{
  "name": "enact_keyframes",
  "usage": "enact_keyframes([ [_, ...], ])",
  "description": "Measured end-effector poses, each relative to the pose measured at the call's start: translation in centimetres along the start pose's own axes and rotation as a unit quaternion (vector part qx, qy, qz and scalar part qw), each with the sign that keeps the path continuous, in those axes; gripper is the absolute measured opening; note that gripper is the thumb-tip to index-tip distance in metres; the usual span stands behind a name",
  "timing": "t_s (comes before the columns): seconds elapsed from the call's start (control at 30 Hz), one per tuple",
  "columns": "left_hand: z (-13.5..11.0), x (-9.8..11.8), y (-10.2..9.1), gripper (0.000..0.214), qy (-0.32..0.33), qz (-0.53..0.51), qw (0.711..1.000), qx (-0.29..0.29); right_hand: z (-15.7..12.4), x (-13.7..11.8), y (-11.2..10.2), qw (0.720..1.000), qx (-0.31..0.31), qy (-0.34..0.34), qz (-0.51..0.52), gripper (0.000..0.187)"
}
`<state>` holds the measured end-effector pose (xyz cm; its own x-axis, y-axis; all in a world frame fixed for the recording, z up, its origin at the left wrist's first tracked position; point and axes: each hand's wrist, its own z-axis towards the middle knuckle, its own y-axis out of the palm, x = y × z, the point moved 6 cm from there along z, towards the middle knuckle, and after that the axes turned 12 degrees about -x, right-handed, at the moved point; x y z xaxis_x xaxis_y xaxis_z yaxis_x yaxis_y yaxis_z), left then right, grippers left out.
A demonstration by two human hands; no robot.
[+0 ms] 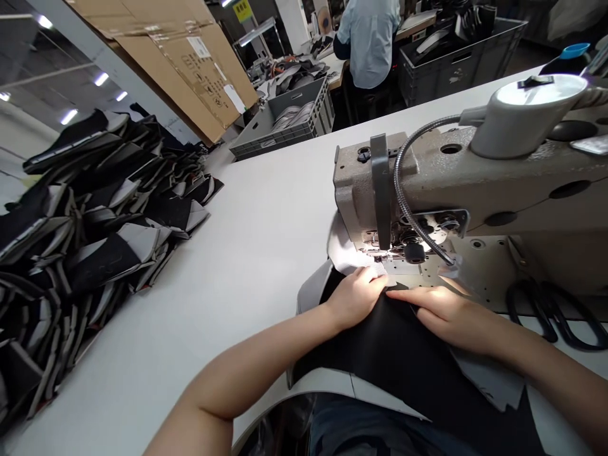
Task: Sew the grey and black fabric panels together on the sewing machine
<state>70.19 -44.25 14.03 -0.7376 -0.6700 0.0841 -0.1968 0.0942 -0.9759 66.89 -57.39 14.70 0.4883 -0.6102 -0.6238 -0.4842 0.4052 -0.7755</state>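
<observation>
A black and grey fabric piece (403,361) lies on the white table, running under the needle area of a beige sewing machine (475,183). My left hand (356,294) rests on the fabric just left of the needle, fingers curled and pinching its grey edge. My right hand (446,313) lies on the black fabric to the right of the needle, fingers pressed together and pointing left, holding the cloth down. The fingertips of both hands nearly meet in front of the presser foot.
A large heap of black and grey cut pieces (85,240) fills the table's left side. Black scissors (555,313) lie by the machine base on the right. Grey crates (289,120), cardboard (190,57) and a person in a light shirt (368,41) are at the back.
</observation>
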Motion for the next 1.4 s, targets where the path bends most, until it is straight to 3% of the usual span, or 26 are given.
enact_keyframes([
  [0.1,-0.3,-1.3,0.8,0.034,0.000,-0.054,0.997,0.050,-0.4,0.5,0.2,0.999,0.001,-0.039,-0.014,0.059],
  [0.27,-0.4,-2.5,0.7,0.034,0.008,-0.093,0.992,0.086,-0.6,1.0,0.1,0.983,0.081,-0.070,-0.151,0.051],
  [0.5,0.1,-3.0,0.1,0.032,0.023,-0.133,0.986,0.098,-0.3,-1.1,1.1,0.970,0.052,-0.154,-0.179,0.050],
  [0.73,0.6,-3.8,-0.5,0.028,0.107,-0.037,0.977,0.179,0.5,-1.8,1.8,0.929,0.187,-0.165,-0.274,0.036],
  [0.83,0.3,-3.5,-0.9,0.027,0.139,0.003,0.968,0.207,0.5,-2.2,1.5,0.917,0.218,-0.158,-0.296,0.034],
  [1.0,-0.2,-3.3,-1.6,0.025,0.198,0.002,0.951,0.238,1.1,-3.6,2.2,0.896,0.219,-0.151,-0.356,0.033],
  [1.27,0.7,-4.0,-1.3,0.027,0.167,-0.044,0.950,0.260,1.3,-4.5,3.0,0.888,0.224,-0.133,-0.380,0.032],
  [1.4,1.5,-4.6,-1.2,0.029,0.158,-0.049,0.959,0.229,1.5,-4.5,3.0,0.887,0.226,-0.131,-0.382,0.034],
])
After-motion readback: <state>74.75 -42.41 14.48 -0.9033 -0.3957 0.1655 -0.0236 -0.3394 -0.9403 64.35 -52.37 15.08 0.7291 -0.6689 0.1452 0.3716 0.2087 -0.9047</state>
